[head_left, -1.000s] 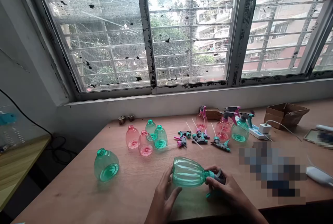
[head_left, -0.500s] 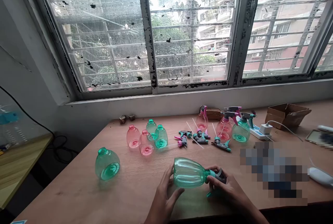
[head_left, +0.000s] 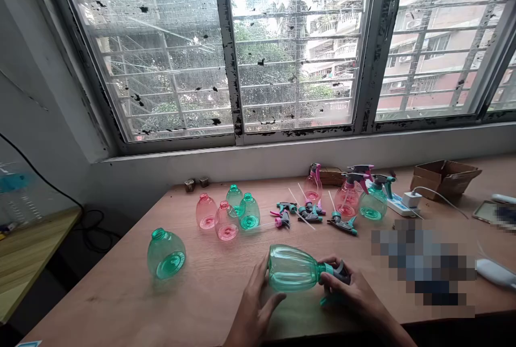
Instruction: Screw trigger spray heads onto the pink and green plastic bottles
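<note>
A clear green spray bottle (head_left: 293, 268) lies sideways between my hands above the table's near side, its base to the left. My left hand (head_left: 255, 298) cups the base end, fingers against it and the thumb held away below. My right hand (head_left: 349, 285) is closed around the neck and the dark grey and teal spray head (head_left: 341, 271), fingers partly hiding it. Beyond the bottle, several loose trigger spray heads (head_left: 342, 223) with straws lie on the table. Two pink bottles (head_left: 228, 221) and two green bottles (head_left: 249, 212) without heads stand to their left.
Another headless green bottle (head_left: 166, 253) stands at the left. Assembled pink spray bottles (head_left: 346, 199) and a green one (head_left: 373, 202) stand at the back right, near a power strip (head_left: 397, 206) and an open cardboard box (head_left: 443, 180). A blurred patch (head_left: 427, 266) covers the right side.
</note>
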### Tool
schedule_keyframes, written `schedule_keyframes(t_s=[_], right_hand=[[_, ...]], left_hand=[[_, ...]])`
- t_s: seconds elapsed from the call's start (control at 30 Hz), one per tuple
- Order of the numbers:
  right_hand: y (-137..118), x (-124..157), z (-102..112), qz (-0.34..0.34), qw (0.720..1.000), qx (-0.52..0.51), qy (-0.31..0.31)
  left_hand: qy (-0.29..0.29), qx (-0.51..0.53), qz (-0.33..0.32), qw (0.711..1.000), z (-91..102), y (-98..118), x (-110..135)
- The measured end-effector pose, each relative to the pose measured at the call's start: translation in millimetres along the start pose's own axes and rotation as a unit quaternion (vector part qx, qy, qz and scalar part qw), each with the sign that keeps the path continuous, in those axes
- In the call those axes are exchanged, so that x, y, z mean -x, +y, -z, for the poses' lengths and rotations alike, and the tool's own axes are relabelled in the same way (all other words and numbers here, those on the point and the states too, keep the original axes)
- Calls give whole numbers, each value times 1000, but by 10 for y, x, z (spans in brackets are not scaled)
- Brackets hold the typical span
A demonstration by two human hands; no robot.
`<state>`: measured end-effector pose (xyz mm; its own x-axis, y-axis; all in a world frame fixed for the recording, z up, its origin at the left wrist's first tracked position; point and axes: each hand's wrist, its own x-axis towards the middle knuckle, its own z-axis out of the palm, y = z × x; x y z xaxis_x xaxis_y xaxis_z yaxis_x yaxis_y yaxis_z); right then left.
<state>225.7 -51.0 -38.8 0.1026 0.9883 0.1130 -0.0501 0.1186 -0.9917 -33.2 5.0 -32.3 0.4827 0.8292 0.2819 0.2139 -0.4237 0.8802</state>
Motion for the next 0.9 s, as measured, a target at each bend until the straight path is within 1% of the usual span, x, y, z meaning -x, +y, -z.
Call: schedule_keyframes(t_s=[0.07,0.17,0.27,0.43,0.57,0.8,0.9], right_hand=[[-17,4,4,-6,1000,8,-9],[-47,16,-2,-9,1000,22,-18],[-51,18,-23,-2,999,43,-13],[-23,10,-36,-3,999,45,12],[-27,17,-15,-17,998,56,-9],[-58,23,-19,-8,999,43,-22],[-77,22,-19,-14,999,41,-24]], left_hand=[[-4,-12,-3,1000,-4,-5,11],[-15,-20,-4,1000,9,66,20],[-14,-11,-1,1000,25,130,14],[-6,-24,10,1000,15,73,2],[4,-18,8,1000,-5,38,14],[-18,4,0,1000,28,167,1],[-11,1,10,1000,36,174,-4]])
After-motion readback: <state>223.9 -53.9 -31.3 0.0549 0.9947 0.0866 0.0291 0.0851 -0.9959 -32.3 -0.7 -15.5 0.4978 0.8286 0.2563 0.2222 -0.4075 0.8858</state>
